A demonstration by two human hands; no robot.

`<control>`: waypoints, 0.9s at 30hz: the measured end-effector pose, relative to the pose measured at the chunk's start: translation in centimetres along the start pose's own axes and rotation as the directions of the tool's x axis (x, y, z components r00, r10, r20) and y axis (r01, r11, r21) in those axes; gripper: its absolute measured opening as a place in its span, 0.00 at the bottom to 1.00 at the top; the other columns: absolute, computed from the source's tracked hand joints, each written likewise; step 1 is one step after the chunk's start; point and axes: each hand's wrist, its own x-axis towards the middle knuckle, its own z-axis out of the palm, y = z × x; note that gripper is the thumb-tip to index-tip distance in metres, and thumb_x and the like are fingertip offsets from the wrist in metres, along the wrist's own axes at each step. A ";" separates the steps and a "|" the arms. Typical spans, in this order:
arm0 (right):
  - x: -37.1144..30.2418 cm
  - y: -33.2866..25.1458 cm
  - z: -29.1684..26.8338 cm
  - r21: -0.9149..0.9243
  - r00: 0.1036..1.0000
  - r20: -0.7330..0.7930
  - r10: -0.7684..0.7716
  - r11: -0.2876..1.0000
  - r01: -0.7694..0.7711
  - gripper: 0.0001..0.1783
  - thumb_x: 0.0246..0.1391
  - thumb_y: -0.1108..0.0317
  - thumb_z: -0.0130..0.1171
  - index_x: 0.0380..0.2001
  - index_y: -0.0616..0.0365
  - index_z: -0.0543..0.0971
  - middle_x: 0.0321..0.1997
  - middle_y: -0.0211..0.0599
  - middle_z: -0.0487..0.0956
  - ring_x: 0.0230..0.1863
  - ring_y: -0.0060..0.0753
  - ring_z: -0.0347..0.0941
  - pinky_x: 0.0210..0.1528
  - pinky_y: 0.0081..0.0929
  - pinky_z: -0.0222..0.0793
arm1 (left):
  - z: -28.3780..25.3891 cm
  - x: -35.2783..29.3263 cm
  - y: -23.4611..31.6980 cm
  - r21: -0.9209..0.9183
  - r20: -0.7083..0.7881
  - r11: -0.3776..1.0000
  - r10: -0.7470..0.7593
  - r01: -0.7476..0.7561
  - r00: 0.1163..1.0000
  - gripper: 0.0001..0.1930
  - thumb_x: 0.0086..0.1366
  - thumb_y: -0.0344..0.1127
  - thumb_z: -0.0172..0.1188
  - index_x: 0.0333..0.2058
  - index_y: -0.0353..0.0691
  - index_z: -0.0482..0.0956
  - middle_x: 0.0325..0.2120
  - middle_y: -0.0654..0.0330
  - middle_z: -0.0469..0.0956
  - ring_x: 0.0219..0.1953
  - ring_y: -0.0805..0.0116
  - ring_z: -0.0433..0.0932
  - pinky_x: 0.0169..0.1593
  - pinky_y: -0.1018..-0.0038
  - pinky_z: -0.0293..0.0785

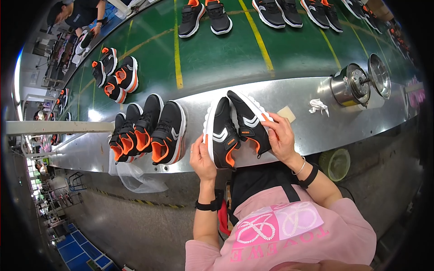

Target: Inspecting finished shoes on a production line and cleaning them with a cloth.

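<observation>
Two black sneakers with white soles and orange linings are held side by side over the metal bench. My left hand [202, 158] grips the left sneaker [221, 135] by the outer side of its sole, near the heel. Around the right sneaker [249, 119] my right hand [281, 137] is closed, thumb and fingers on its outer sole edge. The toes of both point away from me and lean close together, with their orange openings toward me. A row of several similar sneakers [168, 131] stands on the bench to the left of my left hand.
The metal bench [312, 137] runs along a green conveyor belt [217, 58] carrying more sneakers. A metal pot-like container with a round lid [350, 86] stands at right, near a crumpled white cloth [319, 106] and a beige block [286, 114]. A clear plastic bag [135, 178] hangs at left. Another person [83, 18] works far left.
</observation>
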 end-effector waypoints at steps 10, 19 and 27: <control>-0.7 0.7 0.4 0.060 0.998 -0.062 0.023 0.998 -0.019 0.10 0.62 0.74 0.53 0.44 0.62 0.80 0.52 0.48 0.79 0.48 0.48 0.75 0.51 0.36 0.71 | 0.4 -1.2 -1.2 0.053 -0.106 0.998 0.039 -0.034 0.994 0.16 0.73 0.34 0.47 0.45 0.26 0.79 0.40 0.49 0.80 0.42 0.56 0.78 0.48 0.65 0.73; -0.9 1.1 0.2 0.087 0.997 -0.067 0.040 0.996 -0.034 0.15 0.64 0.70 0.49 0.50 0.64 0.77 0.53 0.51 0.79 0.50 0.51 0.76 0.55 0.38 0.70 | 0.5 -1.4 -1.8 -0.036 -0.109 0.999 -0.014 0.010 0.994 0.16 0.73 0.34 0.47 0.45 0.27 0.79 0.40 0.51 0.79 0.43 0.59 0.77 0.49 0.67 0.71; -1.0 1.3 0.4 0.119 0.995 -0.072 0.067 0.991 -0.058 0.16 0.64 0.69 0.51 0.51 0.65 0.76 0.52 0.52 0.79 0.51 0.52 0.76 0.55 0.38 0.71 | 0.5 -1.5 -2.2 -0.080 -0.106 0.996 -0.048 0.040 0.993 0.16 0.73 0.35 0.48 0.45 0.27 0.79 0.41 0.52 0.79 0.44 0.61 0.77 0.50 0.68 0.71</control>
